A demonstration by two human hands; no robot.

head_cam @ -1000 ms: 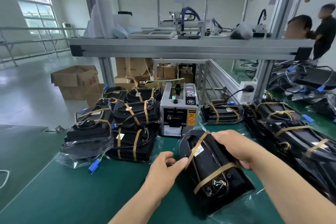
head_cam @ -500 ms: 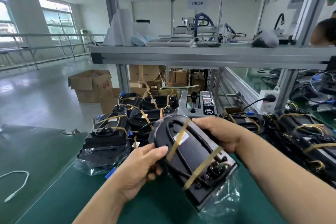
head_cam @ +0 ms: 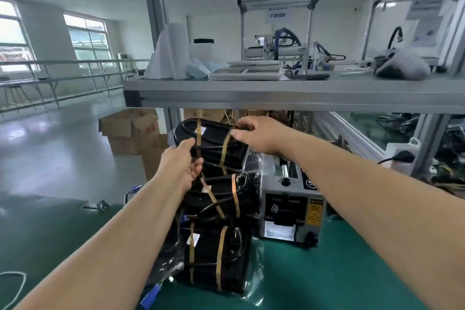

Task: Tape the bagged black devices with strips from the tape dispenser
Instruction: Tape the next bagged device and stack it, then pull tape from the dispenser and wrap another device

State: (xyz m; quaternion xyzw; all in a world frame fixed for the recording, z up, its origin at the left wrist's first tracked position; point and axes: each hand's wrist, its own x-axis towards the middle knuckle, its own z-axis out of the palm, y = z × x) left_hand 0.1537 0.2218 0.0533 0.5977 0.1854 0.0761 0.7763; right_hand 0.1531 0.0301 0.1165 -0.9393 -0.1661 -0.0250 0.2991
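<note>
Both arms reach forward over the green worktop [head_cam: 327, 282] to a stack of bagged black devices near its far left edge. The top bagged device [head_cam: 214, 143] sits on the pile, wrapped by two tan tape strips [head_cam: 224, 145], with a small white label beside the left strip. The left hand [head_cam: 182, 161] is at its near left side, thumb on the upper face and fingers [head_cam: 197, 167] curled under the edge, grasping it. The right hand [head_cam: 256, 134] holds the far right end, its fingers pinched on the bag there.

Under it lies a second bagged device [head_cam: 221, 199] and under that a third bagged device [head_cam: 216, 257], each crossed by tan strips and wrapped in clear plastic that spills onto the worktop. A blue connector [head_cam: 150, 296] pokes from the plastic at the near foot of the stack.

Just beside the stack on its right stands the tape dispenser [head_cam: 292, 206], a grey box with a yellow warning label on its front, a black knob low down and a roller on top. Above the stack runs a metal shelf [head_cam: 276, 94] carrying a white roll, trays and a grey bundle. Cardboard boxes [head_cam: 130, 128] stand on the floor beyond the worktop's far left edge. A white cord [head_cam: 17, 282] lies near the worktop's left edge.
</note>
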